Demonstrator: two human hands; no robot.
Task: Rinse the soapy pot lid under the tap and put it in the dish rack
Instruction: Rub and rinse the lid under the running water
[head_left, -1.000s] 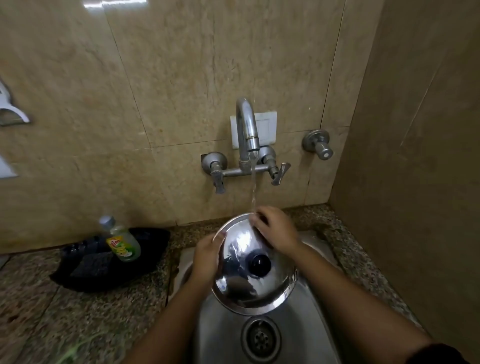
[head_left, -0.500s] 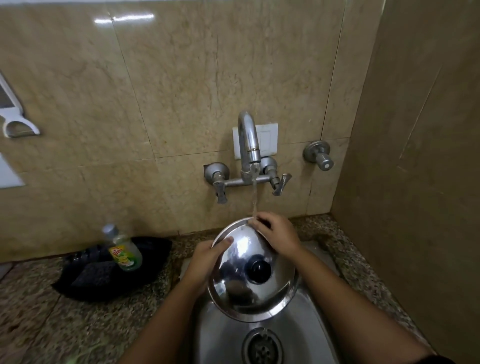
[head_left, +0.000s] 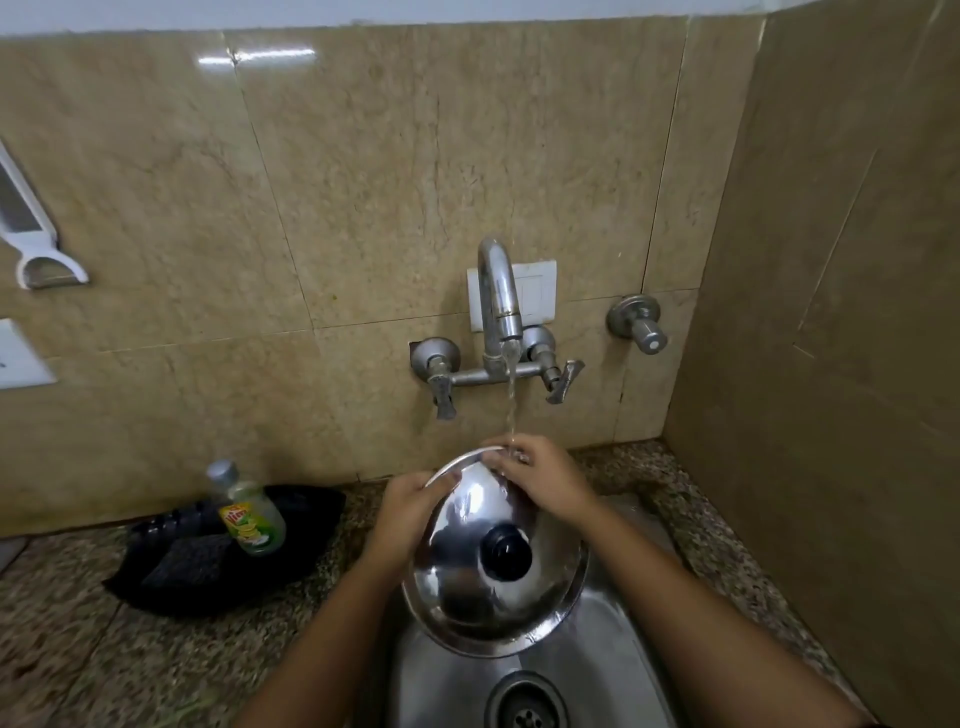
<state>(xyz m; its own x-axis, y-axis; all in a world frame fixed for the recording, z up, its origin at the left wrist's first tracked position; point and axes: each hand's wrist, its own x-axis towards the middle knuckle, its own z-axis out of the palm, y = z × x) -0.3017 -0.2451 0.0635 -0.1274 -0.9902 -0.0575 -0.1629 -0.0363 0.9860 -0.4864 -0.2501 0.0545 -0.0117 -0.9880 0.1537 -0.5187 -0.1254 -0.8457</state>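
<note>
A shiny steel pot lid with a black knob is tilted over the steel sink, its domed top facing me. My left hand grips the lid's left rim. My right hand lies over the lid's far edge, fingers pressed on the metal. Water runs from the wall tap and lands on my right fingers and the lid's top edge. No dish rack is in view.
A green dish-soap bottle stands in a black tray on the speckled granite counter to the left. The drain lies below the lid. A tiled side wall closes the right. A white peeler hangs at far left.
The view has tipped upward, so everything sits lower in frame. My right fingers have shifted a little along the lid's far edge under the stream. Both hands keep their hold.
</note>
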